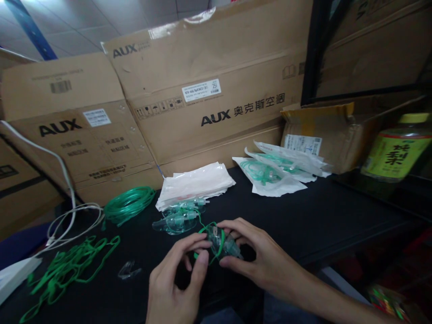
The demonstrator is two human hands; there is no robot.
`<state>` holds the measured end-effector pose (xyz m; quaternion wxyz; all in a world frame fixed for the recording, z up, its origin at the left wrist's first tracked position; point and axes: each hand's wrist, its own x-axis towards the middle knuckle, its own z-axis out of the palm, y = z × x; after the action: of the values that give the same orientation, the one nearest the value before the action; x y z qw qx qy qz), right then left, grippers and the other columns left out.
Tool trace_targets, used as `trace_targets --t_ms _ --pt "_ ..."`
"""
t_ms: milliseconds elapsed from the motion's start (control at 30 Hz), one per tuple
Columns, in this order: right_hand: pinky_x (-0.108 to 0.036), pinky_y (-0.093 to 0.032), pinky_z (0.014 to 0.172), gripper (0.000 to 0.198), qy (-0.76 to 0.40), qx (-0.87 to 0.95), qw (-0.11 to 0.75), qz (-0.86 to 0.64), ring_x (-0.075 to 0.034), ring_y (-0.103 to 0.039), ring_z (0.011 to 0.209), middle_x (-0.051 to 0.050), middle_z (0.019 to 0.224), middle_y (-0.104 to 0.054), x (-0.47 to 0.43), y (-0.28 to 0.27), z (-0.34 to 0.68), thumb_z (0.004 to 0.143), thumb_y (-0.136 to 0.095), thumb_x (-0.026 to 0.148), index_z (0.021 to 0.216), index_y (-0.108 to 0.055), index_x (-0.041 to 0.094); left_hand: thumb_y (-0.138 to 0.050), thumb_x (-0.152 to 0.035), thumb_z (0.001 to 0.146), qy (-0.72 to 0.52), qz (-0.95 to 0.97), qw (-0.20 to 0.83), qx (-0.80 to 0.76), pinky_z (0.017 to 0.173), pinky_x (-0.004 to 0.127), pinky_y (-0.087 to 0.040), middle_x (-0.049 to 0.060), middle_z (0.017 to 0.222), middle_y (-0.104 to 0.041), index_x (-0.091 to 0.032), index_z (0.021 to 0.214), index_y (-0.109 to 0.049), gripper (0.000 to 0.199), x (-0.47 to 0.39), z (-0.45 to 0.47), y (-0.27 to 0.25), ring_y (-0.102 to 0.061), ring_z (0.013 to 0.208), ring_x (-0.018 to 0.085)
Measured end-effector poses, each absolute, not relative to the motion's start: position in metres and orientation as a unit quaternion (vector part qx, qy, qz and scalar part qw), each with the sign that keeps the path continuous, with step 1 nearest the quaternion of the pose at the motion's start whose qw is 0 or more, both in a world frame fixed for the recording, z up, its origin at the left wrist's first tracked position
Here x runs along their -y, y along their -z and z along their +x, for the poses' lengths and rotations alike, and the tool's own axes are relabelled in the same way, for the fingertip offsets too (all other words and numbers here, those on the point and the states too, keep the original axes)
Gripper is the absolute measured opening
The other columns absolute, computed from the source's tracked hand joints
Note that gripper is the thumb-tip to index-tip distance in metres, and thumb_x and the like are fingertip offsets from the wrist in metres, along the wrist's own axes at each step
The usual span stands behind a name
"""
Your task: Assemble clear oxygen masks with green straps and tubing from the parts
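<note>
A clear oxygen mask [216, 237] with a green elastic strap [222, 243] is between my hands, just above the black table. My right hand [253, 252] grips its right side, fingers over the top and thumb below. At the mask's left edge, my left hand [178, 274] has its fingers curled and its thumb close to the strap; the exact pinch is partly hidden. Behind them lie more clear masks [177, 222], just in front of a stack of white packets [195, 182].
Green straps [74, 265], coiled green tubing [130, 204] and a small clear plastic piece [129, 270] lie to the left. Sealed mask packages [270, 175] lie at the back right. Large cartons [216, 90] stand behind; a yellow-labelled bottle [396, 150] stands far right.
</note>
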<state>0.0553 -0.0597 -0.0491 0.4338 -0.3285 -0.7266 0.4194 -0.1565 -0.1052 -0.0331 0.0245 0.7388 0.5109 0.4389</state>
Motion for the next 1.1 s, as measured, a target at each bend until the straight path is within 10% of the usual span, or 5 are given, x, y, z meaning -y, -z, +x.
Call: trace_targets --t_ms 333,1100 --pt "-0.031 -0.051 0.086 0.051 -0.41 0.733 0.425 -0.336 -0.018 -0.065 0.098 -0.001 0.113 -0.068 0.063 0.041 0.056 0.081 -0.085 0.022 0.129 -0.069 0.028 -0.05 -0.056 0.1 -0.338 0.708 -0.141 -0.604 0.08 0.038 -0.054 0.005 0.108 -0.076 -0.027 0.116 -0.074 0.04 0.07 -0.207 -0.003 -0.068 0.092 0.027" --pt "-0.029 -0.049 0.091 0.056 -0.41 0.726 0.438 -0.336 -0.018 -0.066 0.1 0.001 0.116 -0.073 0.067 0.038 0.057 0.078 -0.087 0.02 0.131 -0.069 0.031 -0.044 -0.029 0.1 -0.256 0.826 -0.027 -0.502 0.087 0.039 -0.049 0.008 0.102 -0.071 -0.023 0.097 -0.069 0.026 0.006 -0.221 -0.019 -0.064 0.097 0.027"
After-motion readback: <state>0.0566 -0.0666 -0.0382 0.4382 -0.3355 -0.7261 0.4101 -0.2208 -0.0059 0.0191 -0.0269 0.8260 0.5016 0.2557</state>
